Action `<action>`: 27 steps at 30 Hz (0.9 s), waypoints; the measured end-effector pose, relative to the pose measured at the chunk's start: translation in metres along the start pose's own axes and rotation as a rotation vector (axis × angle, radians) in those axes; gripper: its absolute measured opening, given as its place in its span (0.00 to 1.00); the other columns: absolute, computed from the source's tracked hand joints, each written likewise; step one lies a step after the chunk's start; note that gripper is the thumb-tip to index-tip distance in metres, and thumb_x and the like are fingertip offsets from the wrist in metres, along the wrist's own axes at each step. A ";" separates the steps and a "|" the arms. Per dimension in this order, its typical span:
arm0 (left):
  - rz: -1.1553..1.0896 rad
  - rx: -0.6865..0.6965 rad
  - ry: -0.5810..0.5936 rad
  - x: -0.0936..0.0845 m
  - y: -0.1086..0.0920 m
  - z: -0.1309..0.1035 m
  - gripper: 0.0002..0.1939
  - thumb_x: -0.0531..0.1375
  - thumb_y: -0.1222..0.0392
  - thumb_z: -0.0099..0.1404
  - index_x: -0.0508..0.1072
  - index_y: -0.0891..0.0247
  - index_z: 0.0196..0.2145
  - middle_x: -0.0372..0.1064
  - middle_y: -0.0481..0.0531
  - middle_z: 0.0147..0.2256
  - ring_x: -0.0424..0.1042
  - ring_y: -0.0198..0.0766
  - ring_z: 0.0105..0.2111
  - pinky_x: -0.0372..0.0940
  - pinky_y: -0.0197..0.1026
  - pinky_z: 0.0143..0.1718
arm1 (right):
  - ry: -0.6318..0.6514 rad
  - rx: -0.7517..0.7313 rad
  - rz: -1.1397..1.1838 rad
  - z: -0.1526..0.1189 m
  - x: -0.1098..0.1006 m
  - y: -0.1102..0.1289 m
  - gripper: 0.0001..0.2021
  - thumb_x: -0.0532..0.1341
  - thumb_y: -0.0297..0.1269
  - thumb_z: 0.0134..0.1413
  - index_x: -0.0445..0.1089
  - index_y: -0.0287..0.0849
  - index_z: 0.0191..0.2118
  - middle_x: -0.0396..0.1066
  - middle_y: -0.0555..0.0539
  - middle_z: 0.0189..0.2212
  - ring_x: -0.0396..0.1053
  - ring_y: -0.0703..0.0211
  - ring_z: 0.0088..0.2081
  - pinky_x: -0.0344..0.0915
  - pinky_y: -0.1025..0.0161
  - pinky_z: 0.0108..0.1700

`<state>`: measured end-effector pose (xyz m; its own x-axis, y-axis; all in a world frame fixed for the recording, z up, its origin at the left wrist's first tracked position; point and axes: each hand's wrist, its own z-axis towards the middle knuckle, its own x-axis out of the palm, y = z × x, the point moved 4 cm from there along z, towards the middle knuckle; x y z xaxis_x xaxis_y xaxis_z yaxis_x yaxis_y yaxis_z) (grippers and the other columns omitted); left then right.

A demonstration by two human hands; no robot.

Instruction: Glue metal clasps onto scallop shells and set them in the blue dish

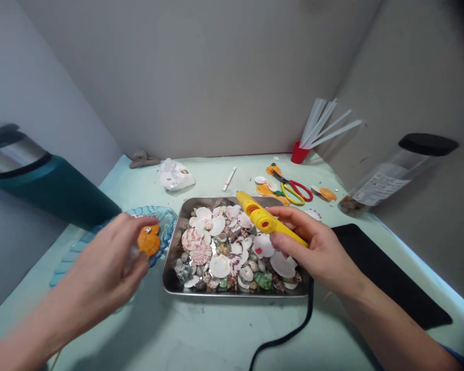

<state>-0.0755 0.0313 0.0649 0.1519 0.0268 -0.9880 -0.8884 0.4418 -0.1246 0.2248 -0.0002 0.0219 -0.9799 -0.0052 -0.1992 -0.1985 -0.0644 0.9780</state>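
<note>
My right hand is closed around a yellow hot glue gun with a black cord, above the right part of a metal tray. The tray is full of shells: white scallops, pink-striped ones, small spiral snail shells and a few green pieces. My left hand, slightly blurred, is over a scalloped blue glass dish left of the tray. Its index finger and thumb are apart beside orange shell-shaped pieces in the dish. The other fingers are partly hidden.
A teal bottle leans into view at left. Behind the tray are a white plastic bag, a marker, red-and-yellow scissors and a red cup of glue sticks. At right stand a clear jar and a black mat.
</note>
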 end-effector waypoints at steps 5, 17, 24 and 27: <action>-0.053 0.162 0.069 0.022 -0.044 0.014 0.18 0.48 0.67 0.60 0.59 0.64 0.49 0.64 0.56 0.39 0.66 0.47 0.39 0.63 0.48 0.40 | -0.027 -0.008 -0.018 -0.002 0.001 0.002 0.17 0.63 0.43 0.53 0.67 0.49 0.49 0.69 0.48 0.39 0.68 0.60 0.31 0.66 0.65 0.30; -0.053 0.428 0.189 0.061 -0.081 0.033 0.27 0.49 0.75 0.57 0.68 0.60 0.52 0.71 0.58 0.44 0.69 0.45 0.41 0.63 0.48 0.42 | -0.019 -0.016 0.029 -0.001 -0.003 0.000 0.16 0.64 0.41 0.54 0.67 0.49 0.49 0.69 0.51 0.36 0.70 0.61 0.34 0.68 0.65 0.37; -0.071 0.458 0.143 0.063 -0.095 0.036 0.27 0.49 0.74 0.58 0.67 0.63 0.54 0.74 0.57 0.32 0.70 0.46 0.33 0.60 0.52 0.40 | -0.017 -0.021 0.014 -0.001 -0.003 -0.002 0.17 0.63 0.41 0.54 0.67 0.50 0.49 0.70 0.50 0.37 0.71 0.59 0.36 0.68 0.64 0.39; -0.065 0.466 0.132 0.063 -0.102 0.036 0.21 0.51 0.68 0.64 0.68 0.61 0.53 0.73 0.55 0.30 0.69 0.44 0.32 0.61 0.52 0.41 | -0.024 -0.019 0.004 -0.001 -0.004 -0.001 0.17 0.63 0.42 0.54 0.67 0.49 0.49 0.70 0.49 0.37 0.71 0.57 0.38 0.68 0.62 0.39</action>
<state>0.0401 0.0207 0.0186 0.1180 -0.1145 -0.9864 -0.5860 0.7939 -0.1622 0.2289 -0.0013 0.0211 -0.9810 0.0184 -0.1931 -0.1940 -0.0836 0.9774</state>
